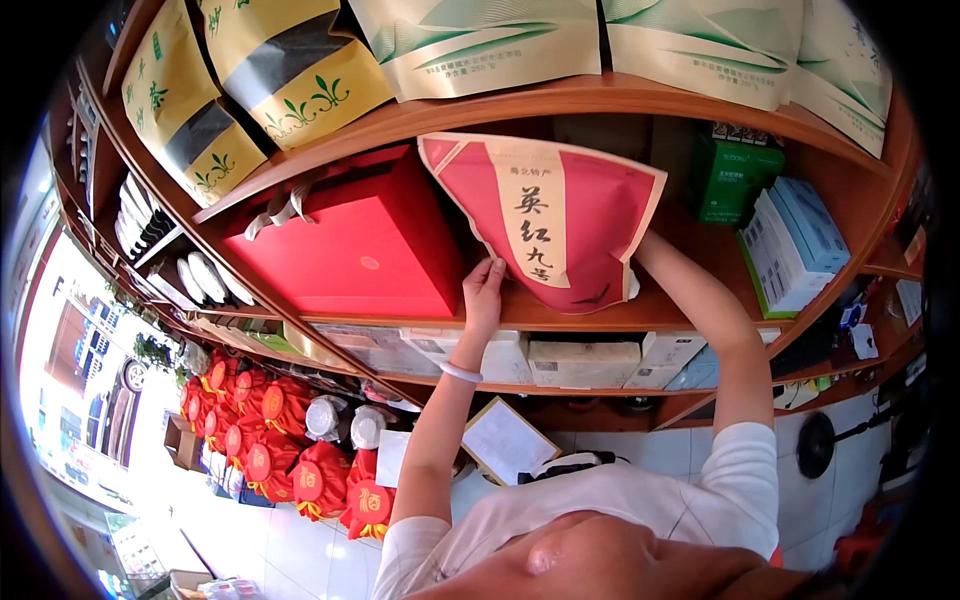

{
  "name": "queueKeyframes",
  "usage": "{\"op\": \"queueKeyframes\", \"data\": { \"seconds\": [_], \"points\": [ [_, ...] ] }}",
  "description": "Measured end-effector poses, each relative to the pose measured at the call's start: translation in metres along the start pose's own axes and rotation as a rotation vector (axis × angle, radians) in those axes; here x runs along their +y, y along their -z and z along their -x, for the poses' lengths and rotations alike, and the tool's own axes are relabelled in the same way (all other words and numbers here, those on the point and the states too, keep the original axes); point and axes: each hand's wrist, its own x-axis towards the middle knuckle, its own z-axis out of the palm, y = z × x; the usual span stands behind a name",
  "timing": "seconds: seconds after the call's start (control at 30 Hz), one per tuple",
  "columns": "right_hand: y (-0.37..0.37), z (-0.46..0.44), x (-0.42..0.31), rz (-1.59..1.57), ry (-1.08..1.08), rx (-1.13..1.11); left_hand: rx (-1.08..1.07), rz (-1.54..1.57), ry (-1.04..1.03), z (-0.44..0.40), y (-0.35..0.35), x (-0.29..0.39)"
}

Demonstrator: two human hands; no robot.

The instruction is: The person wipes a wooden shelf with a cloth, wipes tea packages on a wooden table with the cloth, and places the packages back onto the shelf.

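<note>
A red tea bag with a cream label and dark Chinese writing stands upright, tilted a little, at the middle shelf. My left hand, with a pale bangle on its wrist, pinches the bag's lower left edge between thumb and fingers. Behind the bag's right side goes my right hand; only the wrist end shows, and its fingers are hidden. Left of the bag, a large red gift bag with ribbon handles sits on the same wooden shelf.
Yellow and pale green tea bags line the shelf above. A green box and light blue boxes stand at the right. Below are white boxes. Several red cloth-covered jars stand on the floor at left.
</note>
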Motion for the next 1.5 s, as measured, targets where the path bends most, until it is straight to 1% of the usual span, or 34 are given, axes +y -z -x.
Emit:
{"op": "queueKeyframes", "data": {
  "seconds": [0.1, 0.27, 0.33, 0.47, 0.57, 0.73, 1.07, 1.23, 1.5],
  "points": [
    [-0.002, 0.004, 0.014, 0.065, 0.005, 0.034, -0.032, -0.026, 0.016, -0.002, 0.006, -0.003],
    [-0.003, 0.004, 0.028, 0.154, 0.019, 0.087, -0.021, -0.093, 0.056, 0.000, 0.005, 0.002],
    [-0.003, 0.002, 0.031, 0.190, 0.031, 0.109, 0.036, -0.064, 0.061, 0.001, 0.000, 0.006],
    [-0.005, 0.000, 0.038, 0.237, 0.039, 0.134, 0.033, 0.050, 0.033, 0.002, -0.005, 0.008],
    [-0.007, -0.001, 0.041, 0.261, 0.042, 0.147, 0.023, 0.066, 0.021, -0.001, -0.002, 0.006],
    [-0.009, -0.006, 0.043, 0.298, 0.053, 0.167, -0.037, 0.010, 0.064, -0.003, 0.008, -0.003],
    [-0.013, -0.006, 0.050, 0.357, 0.057, 0.192, 0.029, -0.003, 0.056, 0.000, 0.000, 0.010],
    [-0.015, -0.006, 0.053, 0.373, 0.056, 0.201, -0.029, -0.026, 0.059, 0.000, 0.005, 0.008],
    [-0.019, -0.012, 0.060, 0.389, 0.055, 0.207, -0.016, 0.050, 0.080, -0.001, 0.003, 0.008]
  ]
}}
